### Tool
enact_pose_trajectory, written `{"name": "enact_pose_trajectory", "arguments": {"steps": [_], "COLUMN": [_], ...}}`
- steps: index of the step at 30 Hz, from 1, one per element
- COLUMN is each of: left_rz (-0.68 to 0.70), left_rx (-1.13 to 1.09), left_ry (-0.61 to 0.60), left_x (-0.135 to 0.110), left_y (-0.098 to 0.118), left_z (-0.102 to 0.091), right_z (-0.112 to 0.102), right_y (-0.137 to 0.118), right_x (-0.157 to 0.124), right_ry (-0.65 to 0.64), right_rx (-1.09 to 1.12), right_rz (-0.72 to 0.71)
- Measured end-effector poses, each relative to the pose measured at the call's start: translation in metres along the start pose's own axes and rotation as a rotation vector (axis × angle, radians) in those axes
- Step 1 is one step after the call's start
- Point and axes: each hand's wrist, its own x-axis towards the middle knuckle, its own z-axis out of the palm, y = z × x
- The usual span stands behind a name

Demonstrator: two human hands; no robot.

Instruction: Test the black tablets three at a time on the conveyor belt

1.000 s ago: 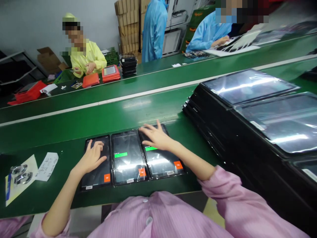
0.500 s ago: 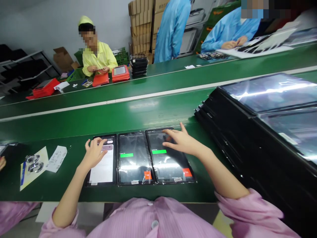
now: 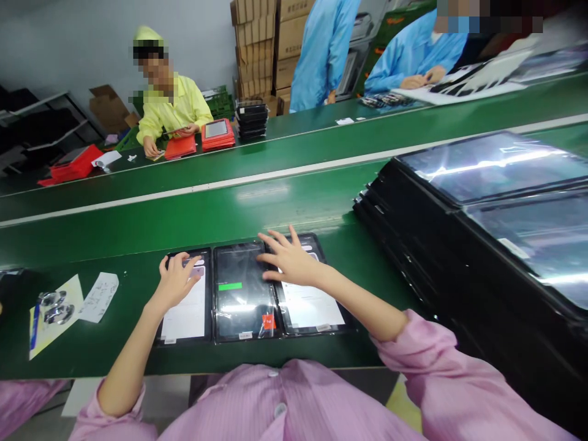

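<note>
Three tablets lie side by side on the green bench in front of me. My left hand [image 3: 175,283] rests on the upper part of the left tablet [image 3: 186,312], whose screen shows white, fingers loosely apart. My right hand [image 3: 288,260] is spread open over the top of the right tablet [image 3: 312,306], which also shows a white screen, fingertips reaching toward the middle tablet [image 3: 242,291]. The middle tablet is dark with a green bar and an orange tag.
Tall stacks of black tablets [image 3: 482,208] fill the right side. Paper slips [image 3: 97,297] and metal rings on a card [image 3: 50,306] lie at the left. Across the green conveyor [image 3: 229,202], a person in yellow [image 3: 172,110] handles red cases; people in blue work farther back.
The right tablet's screen has turned from dark with a green bar to white. My right hand has shifted left toward the middle tablet. My left hand stays on the left tablet.
</note>
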Motion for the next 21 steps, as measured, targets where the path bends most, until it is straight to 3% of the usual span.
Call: {"name": "enact_pose_trajectory", "arguments": {"steps": [3, 6, 8, 11, 14, 18, 21], "left_rz": [-0.026, -0.088, -0.098, -0.054, -0.084, -0.122, -0.127], "left_rx": [-0.023, -0.084, -0.147, -0.251, -0.369, -0.378, -0.328], "left_ry": [0.021, 0.052, 0.0, -0.169, -0.29, -0.304, -0.324], "left_x": [0.006, 0.023, 0.038, 0.061, 0.08, 0.098, 0.11], "left_y": [-0.006, -0.01, -0.01, -0.005, 0.0, 0.003, 0.005], "left_z": [-0.002, -0.007, -0.011, -0.02, -0.026, -0.023, -0.018], "right_z": [0.005, 0.018, 0.025, 0.027, 0.023, 0.024, 0.031], "right_y": [0.004, 0.003, 0.001, 0.002, 0.022, 0.063, 0.081], "right_x": [0.003, 0.015, 0.022, 0.023, 0.004, -0.039, -0.061], "right_ry": [0.02, 0.008, 0.014, 0.041, 0.166, 0.331, 0.412], "right_rx": [-0.046, -0.036, -0.033, -0.049, -0.06, 0.045, 0.138], "right_rz": [0.16, 0.142, 0.103, 0.073, 0.183, 0.509, 0.572]}}
